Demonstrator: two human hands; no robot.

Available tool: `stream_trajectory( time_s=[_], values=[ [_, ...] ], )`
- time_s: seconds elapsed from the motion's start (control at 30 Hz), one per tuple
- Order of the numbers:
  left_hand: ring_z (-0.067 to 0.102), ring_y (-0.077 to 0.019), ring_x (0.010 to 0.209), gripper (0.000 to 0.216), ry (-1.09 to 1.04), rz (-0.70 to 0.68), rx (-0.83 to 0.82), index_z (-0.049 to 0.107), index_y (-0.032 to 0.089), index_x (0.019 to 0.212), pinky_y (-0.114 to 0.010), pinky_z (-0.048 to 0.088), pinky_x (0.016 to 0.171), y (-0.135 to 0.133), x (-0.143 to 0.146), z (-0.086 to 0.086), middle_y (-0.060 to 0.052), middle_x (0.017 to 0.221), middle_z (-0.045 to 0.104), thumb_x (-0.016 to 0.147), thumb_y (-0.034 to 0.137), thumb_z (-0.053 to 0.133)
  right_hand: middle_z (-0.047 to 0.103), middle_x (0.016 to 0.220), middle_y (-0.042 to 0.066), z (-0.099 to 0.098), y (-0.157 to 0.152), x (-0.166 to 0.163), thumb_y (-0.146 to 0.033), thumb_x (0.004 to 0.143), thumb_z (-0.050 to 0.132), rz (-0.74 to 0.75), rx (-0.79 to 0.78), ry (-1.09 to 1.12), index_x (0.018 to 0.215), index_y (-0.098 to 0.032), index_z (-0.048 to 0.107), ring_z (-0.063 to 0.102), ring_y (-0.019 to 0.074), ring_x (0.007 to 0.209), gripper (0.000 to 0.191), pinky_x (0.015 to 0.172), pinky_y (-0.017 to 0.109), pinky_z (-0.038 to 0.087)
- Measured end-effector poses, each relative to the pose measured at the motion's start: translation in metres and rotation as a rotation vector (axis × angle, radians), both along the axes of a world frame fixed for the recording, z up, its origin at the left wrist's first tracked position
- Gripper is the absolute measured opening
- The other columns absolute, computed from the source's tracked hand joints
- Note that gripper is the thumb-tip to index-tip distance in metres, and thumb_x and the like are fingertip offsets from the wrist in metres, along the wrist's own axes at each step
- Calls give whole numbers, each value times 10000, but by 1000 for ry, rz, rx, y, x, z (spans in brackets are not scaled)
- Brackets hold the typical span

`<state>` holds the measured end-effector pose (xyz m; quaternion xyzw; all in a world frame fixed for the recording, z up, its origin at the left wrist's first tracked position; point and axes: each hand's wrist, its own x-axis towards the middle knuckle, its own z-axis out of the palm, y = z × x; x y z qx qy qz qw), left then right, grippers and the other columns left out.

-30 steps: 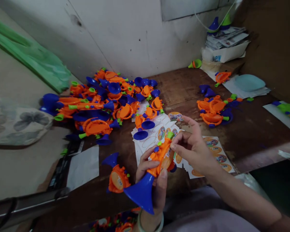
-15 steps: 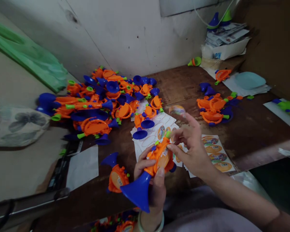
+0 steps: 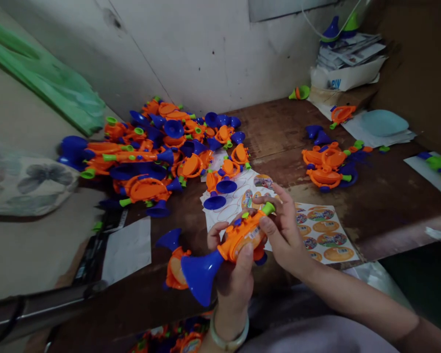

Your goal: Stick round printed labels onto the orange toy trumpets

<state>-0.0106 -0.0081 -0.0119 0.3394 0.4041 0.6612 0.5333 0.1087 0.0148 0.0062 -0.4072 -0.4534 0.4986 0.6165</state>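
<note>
My left hand (image 3: pixel 238 274) wraps round an orange toy trumpet (image 3: pixel 242 234) with a blue bell pointing down-left and a green mouthpiece. An oval label shows on its side, partly under my left thumb. At the mouthpiece end my right hand (image 3: pixel 288 235) closes its thumb and fingers on the trumpet. Touching or just beside the right index fingertip is an oval sticker (image 3: pixel 263 181); whether it clings to the finger I cannot tell. Under and beside the hands lie a sticker sheet (image 3: pixel 327 225) and used backing sheets (image 3: pixel 220 220). Another labelled trumpet (image 3: pixel 176 269) rests to the left.
A large heap of toy trumpets (image 3: pixel 139 189) covers the table's back left. A smaller group (image 3: pixel 325 164) lies at the right, near a pale blue lid-like piece (image 3: pixel 384 122). A paper-filled box (image 3: pixel 353 76) stands at the back right. More trumpets (image 3: pixel 187 340) show below the table edge.
The trumpet has turned flatter, its mouthpiece shifting right. My right hand has closed on the mouthpiece end, and its raised index finger has come lower.
</note>
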Motion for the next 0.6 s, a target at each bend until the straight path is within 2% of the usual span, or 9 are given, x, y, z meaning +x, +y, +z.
stream_trajectory(
  time_s=[0.1, 0.17, 0.27, 0.33, 0.4, 0.43, 0.5, 0.53, 0.6],
  values=[
    [814, -260, 1203, 495, -134, -173, -12, 690, 385, 1323, -364, 683, 1012, 1, 0, 5, -33, 1323, 816, 888, 409, 927, 696, 1368, 80, -4, 5, -1, -515, 1123, 599, -77, 0, 38, 1561, -406, 323, 791, 223, 1130, 529, 1031, 471, 682],
    [801, -288, 1248, 487, -197, -209, -40, 725, 370, 1357, -367, 693, 990, 2, 2, 4, -66, 1402, 796, 910, 458, 895, 728, 1331, 74, -4, 9, 1, -519, 1105, 634, -99, 7, 38, 1570, -403, 304, 804, 229, 1118, 582, 1012, 474, 688],
    [768, -286, 1311, 486, -188, -126, -104, 770, 350, 1336, -352, 689, 995, 2, 6, -3, -81, 1512, 743, 940, 626, 822, 757, 1269, 49, 2, 14, 10, -478, 1079, 691, -134, 23, 33, 1570, -411, 306, 830, 231, 1062, 628, 982, 483, 699],
    [813, -255, 1183, 466, -113, -55, -160, 822, 313, 1197, -324, 693, 954, -1, 5, -8, -86, 1378, 809, 932, 695, 800, 769, 1230, 31, 10, 17, 19, -431, 1077, 704, -236, 91, -11, 1559, -418, 325, 837, 232, 1035, 613, 1003, 506, 691],
    [833, -238, 1072, 373, -7, -51, -184, 842, 265, 1055, -291, 696, 879, -5, 1, -11, -96, 1220, 848, 938, 619, 836, 780, 1196, 26, 17, 18, 28, -367, 1084, 699, -370, 211, -119, 1561, -422, 336, 836, 246, 1039, 602, 1029, 535, 673],
    [830, -239, 1082, 302, 58, -53, -152, 842, 258, 1057, -283, 695, 866, -8, -2, -11, -100, 1222, 843, 943, 537, 863, 789, 1176, 30, 19, 16, 30, -322, 1085, 691, -423, 272, -200, 1562, -418, 356, 833, 257, 1040, 590, 1028, 547, 667],
    [781, -262, 1259, 301, 201, -41, -21, 821, 292, 1218, -309, 687, 956, -12, -8, -9, -107, 1396, 784, 936, 364, 896, 812, 1156, 50, 20, 9, 31, -217, 1064, 685, -425, 365, -394, 1535, -399, 456, 827, 282, 1035, 554, 1001, 560, 666],
    [725, -279, 1372, 432, 270, -38, 58, 781, 331, 1333, -341, 671, 1034, -13, -11, -8, -103, 1508, 726, 921, 317, 910, 821, 1159, 63, 19, 4, 29, -174, 1044, 683, -376, 399, -478, 1508, -386, 516, 824, 293, 1038, 537, 982, 560, 672],
    [634, -329, 1495, 673, 341, -71, 165, 681, 384, 1501, -429, 630, 1150, -15, -15, -7, -107, 1636, 629, 883, 343, 942, 827, 1192, 78, 16, -8, 22, -120, 997, 692, -210, 467, -571, 1465, -383, 591, 820, 300, 1052, 546, 939, 534, 696]
  ],
)
